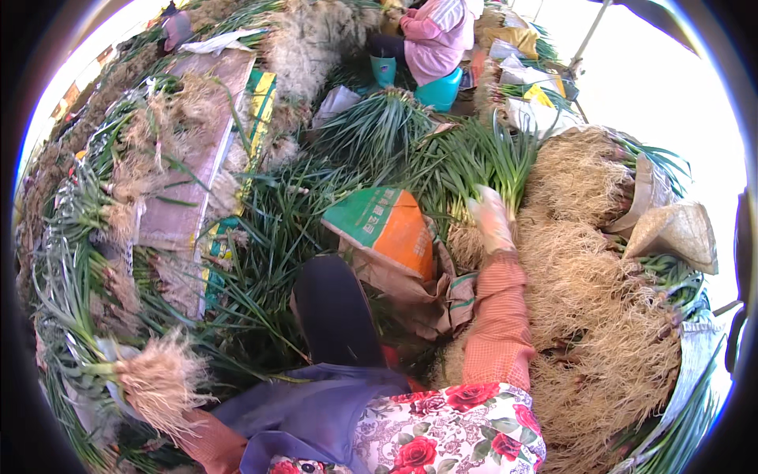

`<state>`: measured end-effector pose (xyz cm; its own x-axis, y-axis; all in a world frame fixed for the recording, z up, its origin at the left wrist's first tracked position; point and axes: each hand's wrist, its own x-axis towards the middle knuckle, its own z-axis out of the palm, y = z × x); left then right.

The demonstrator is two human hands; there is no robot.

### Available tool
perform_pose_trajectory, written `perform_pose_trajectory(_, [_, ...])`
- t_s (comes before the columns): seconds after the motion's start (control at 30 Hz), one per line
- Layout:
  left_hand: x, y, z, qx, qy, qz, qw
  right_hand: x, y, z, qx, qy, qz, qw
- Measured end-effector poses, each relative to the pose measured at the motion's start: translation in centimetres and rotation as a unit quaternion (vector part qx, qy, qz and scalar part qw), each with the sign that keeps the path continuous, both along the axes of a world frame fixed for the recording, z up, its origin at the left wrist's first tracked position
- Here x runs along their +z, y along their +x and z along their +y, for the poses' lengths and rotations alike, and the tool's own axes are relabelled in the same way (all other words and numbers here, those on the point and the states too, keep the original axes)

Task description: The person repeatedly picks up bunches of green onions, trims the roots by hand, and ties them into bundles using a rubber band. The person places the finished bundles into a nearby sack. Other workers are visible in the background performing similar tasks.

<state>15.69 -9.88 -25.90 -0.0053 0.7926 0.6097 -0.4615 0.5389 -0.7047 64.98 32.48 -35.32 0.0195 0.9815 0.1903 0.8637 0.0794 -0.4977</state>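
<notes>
My left hand point(117, 349), in a pale glove, is at the lower left. It holds a bunch of green onions point(163, 379) by the stems, the bushy pale roots pointing toward my body. The roots and stems partly cover the glove. My right arm stretches forward, and my right hand point(492, 220), in a thin translucent glove, touches the pale stems of a heap of green onions point(482, 157). Roots of that heap point(468, 244) hang just left of my wrist. The fingers' far side is hidden, so their grip on the stems does not show.
A green and orange printed sack point(385, 228) lies before my knee point(334, 308). Stacked onions with roots outward point(592, 296) form a wall at right. At left, a board point(183, 207) carries loose onions. Ahead, a person point(435, 41) sits on a teal stool point(439, 92).
</notes>
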Motion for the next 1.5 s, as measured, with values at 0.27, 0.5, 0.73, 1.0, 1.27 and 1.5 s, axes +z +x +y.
perform_pose_trajectory(0.27, [11.1,0.9,-0.1,0.684,-0.447,0.487,0.308,14.1,-30.6,-11.9,0.646,-0.274,0.418,0.577])
perform_pose_trajectory(0.5, [16.9,-1.4,-4.7,0.805,-0.346,0.435,0.206,19.2,-48.1,-28.8,0.792,-0.496,0.339,0.108])
perform_pose_trajectory(0.73, [18.3,-1.3,-25.3,0.790,-0.412,0.453,-0.026,16.9,-46.9,-33.7,0.850,-0.430,0.090,0.291])
perform_pose_trajectory(1.0, [10.8,8.1,-49.1,0.653,-0.660,0.349,-0.122,4.7,-50.6,-30.6,0.755,-0.463,-0.072,0.458])
perform_pose_trajectory(1.27, [-12.5,10.3,-54.5,0.550,-0.806,0.215,-0.026,0.4,-52.7,-34.3,0.718,-0.470,-0.105,0.502])
perform_pose_trajectory(1.5, [-37.1,10.3,-47.2,0.529,-0.821,-0.046,0.208,-1.0,-51.8,-34.5,0.635,-0.504,-0.162,0.563])
